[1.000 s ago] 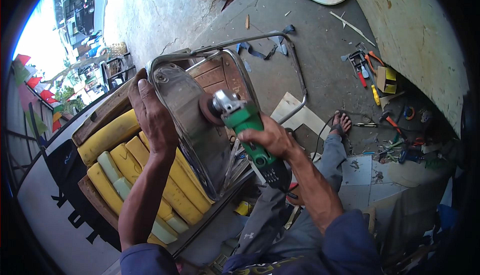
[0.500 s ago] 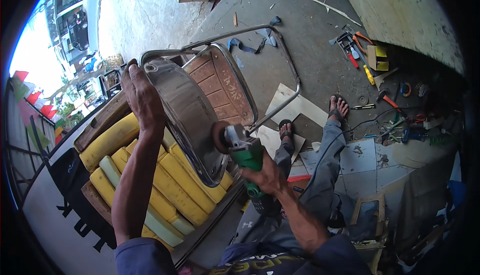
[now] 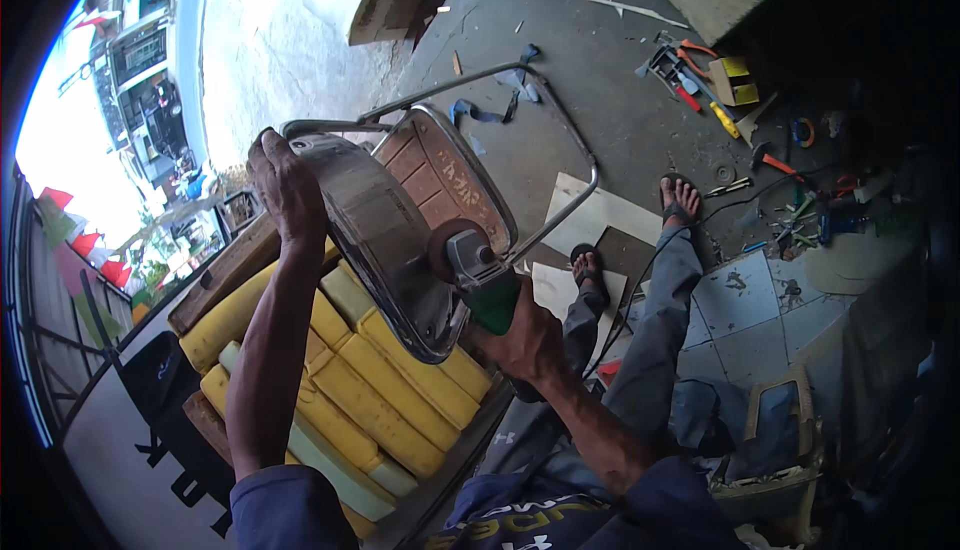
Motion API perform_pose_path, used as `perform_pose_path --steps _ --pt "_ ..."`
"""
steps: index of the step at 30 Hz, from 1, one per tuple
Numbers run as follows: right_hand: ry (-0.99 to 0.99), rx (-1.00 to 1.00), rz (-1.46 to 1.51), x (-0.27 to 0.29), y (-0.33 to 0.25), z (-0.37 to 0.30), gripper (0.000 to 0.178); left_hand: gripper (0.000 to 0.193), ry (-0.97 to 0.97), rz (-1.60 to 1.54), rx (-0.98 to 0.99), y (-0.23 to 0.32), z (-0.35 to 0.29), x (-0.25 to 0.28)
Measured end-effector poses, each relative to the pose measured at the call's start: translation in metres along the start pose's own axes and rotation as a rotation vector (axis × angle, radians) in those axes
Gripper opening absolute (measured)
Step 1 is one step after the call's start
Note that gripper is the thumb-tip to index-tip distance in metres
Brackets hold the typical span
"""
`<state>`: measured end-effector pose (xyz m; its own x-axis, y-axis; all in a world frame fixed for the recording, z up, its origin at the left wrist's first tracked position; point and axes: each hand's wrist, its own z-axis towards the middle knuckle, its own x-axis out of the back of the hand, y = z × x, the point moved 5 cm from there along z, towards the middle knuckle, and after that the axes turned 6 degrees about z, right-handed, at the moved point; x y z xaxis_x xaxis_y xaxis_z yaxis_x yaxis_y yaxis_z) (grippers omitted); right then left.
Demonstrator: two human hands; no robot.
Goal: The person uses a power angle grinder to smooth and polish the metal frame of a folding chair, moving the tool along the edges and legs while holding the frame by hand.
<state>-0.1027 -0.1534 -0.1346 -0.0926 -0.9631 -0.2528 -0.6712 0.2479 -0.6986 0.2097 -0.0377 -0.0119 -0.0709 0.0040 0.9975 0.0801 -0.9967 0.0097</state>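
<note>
A metal chair lies tipped over in front of me, its curved, scuffed steel panel (image 3: 365, 210) facing up. Beyond the panel are its brown slatted board (image 3: 460, 185) and bent tube frame (image 3: 585, 140). At the panel's upper left edge, my left hand (image 3: 288, 190) holds the chair with its fingers together over the rim. My right hand (image 3: 525, 340) is wrapped round a green angle grinder (image 3: 490, 300). The grinder's brown disc (image 3: 442, 250) is at the panel's right edge; whether it touches is hard to see. My hand hides the grinder's rear end.
Yellow foam blocks (image 3: 400, 380) are stacked under and left of the chair. A dark cord (image 3: 640, 295) runs past my sandalled feet. On the right floor lie an orange-handled hammer (image 3: 775, 162), a yellow box (image 3: 735, 82) and several hand tools. Board pieces (image 3: 590, 215) lie near my feet.
The grinder has tilted in my right hand, and its disc has shifted slightly up along the panel's edge. My left hand stays on the rim. The whole view has turned a little.
</note>
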Motion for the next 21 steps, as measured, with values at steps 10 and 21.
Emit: perform_pose_path --steps 10,21 --pt "-0.101 -0.002 -0.104 0.019 -0.032 0.038 0.08 0.057 0.04 -0.06 0.011 -0.002 0.0 -0.003" --pt "-0.178 0.17 -0.035 0.028 -0.075 0.04 0.076 0.053 0.079 -0.347 0.089 -0.017 -0.007 -0.008"
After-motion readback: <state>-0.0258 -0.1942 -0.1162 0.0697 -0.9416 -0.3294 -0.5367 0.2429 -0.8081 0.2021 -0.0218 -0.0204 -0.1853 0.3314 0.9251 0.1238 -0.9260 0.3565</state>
